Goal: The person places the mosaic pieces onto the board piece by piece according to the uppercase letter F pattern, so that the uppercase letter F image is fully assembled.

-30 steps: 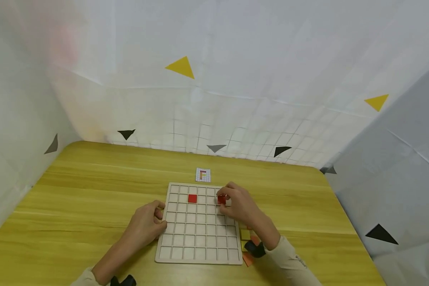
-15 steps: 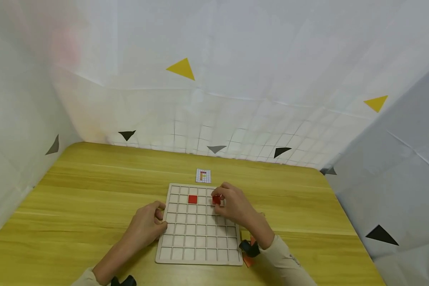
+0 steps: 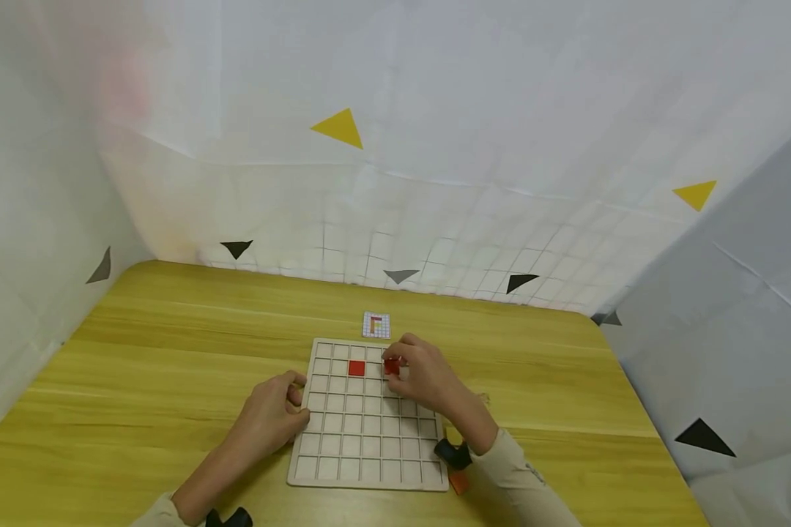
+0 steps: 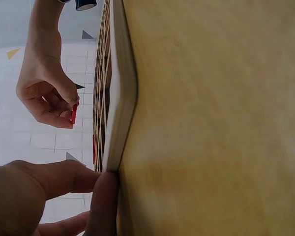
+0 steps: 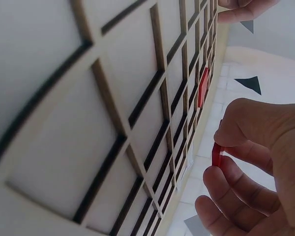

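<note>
A wooden grid board [image 3: 349, 445] lies on the table with one red square tile [image 3: 357, 368] set in a cell of its second row from the far edge. My right hand [image 3: 428, 377] pinches another red square tile [image 5: 217, 154] between thumb and fingertips. That tile is held on edge above the board, a little right of the placed one, apart from the surface in the right wrist view. At the board's left edge, my left hand [image 3: 272, 416] grips the rim with thumb and curled finger, seen closely in the left wrist view.
A small card [image 3: 376, 325] with a coloured grid pattern lies beyond the board. Beside the board's right edge are an orange tile [image 3: 458, 482] and a yellow tile [image 3: 453, 436], partly hidden by my right wrist. White sheets [image 3: 435, 146] enclose the table.
My right hand has moved left over the board with the red tile, closer to the placed one. The left hand stays at the board's edge.
</note>
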`<state>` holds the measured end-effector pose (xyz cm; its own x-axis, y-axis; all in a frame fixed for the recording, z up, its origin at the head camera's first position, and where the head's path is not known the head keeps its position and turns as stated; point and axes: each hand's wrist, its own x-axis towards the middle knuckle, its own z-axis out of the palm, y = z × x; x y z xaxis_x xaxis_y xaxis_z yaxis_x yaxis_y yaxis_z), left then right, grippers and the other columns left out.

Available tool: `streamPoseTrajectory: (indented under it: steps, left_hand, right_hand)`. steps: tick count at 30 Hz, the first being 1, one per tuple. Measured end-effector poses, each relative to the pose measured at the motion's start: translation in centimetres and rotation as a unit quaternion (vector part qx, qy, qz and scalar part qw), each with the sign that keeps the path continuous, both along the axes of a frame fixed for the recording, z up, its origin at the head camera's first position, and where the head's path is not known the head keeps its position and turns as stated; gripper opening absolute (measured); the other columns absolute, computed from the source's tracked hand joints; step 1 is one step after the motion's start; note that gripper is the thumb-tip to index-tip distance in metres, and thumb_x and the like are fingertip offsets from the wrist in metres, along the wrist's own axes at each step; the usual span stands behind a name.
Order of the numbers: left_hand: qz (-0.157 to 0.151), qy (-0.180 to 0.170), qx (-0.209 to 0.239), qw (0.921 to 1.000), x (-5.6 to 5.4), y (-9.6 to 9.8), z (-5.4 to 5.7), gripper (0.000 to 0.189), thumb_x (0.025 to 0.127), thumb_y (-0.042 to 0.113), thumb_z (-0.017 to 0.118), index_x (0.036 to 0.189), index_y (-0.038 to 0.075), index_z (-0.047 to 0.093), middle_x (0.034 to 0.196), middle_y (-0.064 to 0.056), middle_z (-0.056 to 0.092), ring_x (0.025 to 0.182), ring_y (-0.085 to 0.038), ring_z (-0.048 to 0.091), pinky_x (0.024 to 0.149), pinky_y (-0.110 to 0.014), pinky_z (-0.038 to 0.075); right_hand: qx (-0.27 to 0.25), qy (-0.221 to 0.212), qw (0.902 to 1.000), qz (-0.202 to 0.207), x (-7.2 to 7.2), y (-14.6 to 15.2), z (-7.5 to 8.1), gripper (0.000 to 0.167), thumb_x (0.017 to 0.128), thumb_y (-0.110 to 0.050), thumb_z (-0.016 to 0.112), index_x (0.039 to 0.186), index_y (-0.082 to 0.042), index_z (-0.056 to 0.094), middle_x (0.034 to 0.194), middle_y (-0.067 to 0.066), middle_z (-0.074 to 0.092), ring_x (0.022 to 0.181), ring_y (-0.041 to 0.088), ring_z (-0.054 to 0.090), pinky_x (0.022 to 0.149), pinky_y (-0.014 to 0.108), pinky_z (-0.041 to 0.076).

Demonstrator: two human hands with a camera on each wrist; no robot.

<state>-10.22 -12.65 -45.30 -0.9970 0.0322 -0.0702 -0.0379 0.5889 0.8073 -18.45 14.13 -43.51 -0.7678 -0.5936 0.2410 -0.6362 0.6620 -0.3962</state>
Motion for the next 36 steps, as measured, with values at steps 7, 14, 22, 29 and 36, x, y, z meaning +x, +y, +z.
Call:
streamPoseTrajectory:
  steps: [7, 14, 22, 29, 36]
  left_hand:
    - [0.002, -0.002, -0.001, 1.0000, 0.1, 0.0, 0.1, 0.042, 0.075, -0.002, 0.072, 0.116, -0.004, 0.064, 0.083, -0.004, 0.058, 0.065, -0.012, 0.056, 0.054, -0.027, 0.048]
    - [0.003, -0.004, 0.000, 1.0000, 0.2, 0.0, 0.1, 0.042, 0.075, -0.002, 0.073, 0.115, -0.004, 0.064, 0.083, -0.004, 0.059, 0.065, -0.012, 0.057, 0.054, -0.027, 0.048]
    - [0.005, 0.006, -0.003, 1.0000, 0.1, 0.1, 0.0, 0.041, 0.074, -0.003, 0.073, 0.114, -0.004, 0.064, 0.082, -0.004, 0.059, 0.065, -0.012, 0.057, 0.055, -0.027, 0.049]
    - [0.005, 0.008, -0.006, 0.9999, 0.2, 0.2, 0.0, 0.041, 0.074, -0.003, 0.073, 0.113, -0.004, 0.065, 0.081, -0.004, 0.059, 0.066, -0.012, 0.055, 0.056, -0.026, 0.048]
    - [0.006, 0.013, -0.006, 0.9999, 0.1, 0.2, 0.1, 0.041, 0.073, -0.004, 0.072, 0.113, -0.004, 0.065, 0.081, -0.004, 0.059, 0.066, -0.012, 0.056, 0.056, -0.026, 0.048]
  right_hand:
    - [0.005, -0.014, 0.9999, 0.001, -0.2, -0.7, 0.1, 0.025, 0.078, -0.007, 0.075, 0.103, -0.009, 0.074, 0.092, -0.002, 0.058, 0.079, 0.015, 0.058, 0.065, 0.025, 0.049]
    - [0.007, -0.018, 0.9998, 0.005, -0.3, -1.3, -0.1, 0.025, 0.078, -0.004, 0.074, 0.102, -0.009, 0.074, 0.094, -0.002, 0.058, 0.077, 0.013, 0.055, 0.063, 0.025, 0.048]
    - [0.010, -0.013, 0.9998, 0.010, -0.5, -1.7, -0.6, 0.023, 0.078, -0.006, 0.075, 0.101, -0.010, 0.074, 0.092, -0.002, 0.059, 0.077, 0.014, 0.056, 0.065, 0.025, 0.048]
    - [0.022, -0.024, 0.9994, 0.012, -0.8, -2.0, -0.9, 0.023, 0.079, -0.008, 0.076, 0.101, -0.010, 0.074, 0.090, -0.003, 0.059, 0.078, 0.011, 0.056, 0.065, 0.023, 0.049]
    - [0.023, -0.016, 0.9993, 0.024, -1.0, -2.3, -1.0, 0.025, 0.077, -0.006, 0.074, 0.101, -0.009, 0.074, 0.090, 0.000, 0.060, 0.076, 0.010, 0.055, 0.064, 0.023, 0.048]
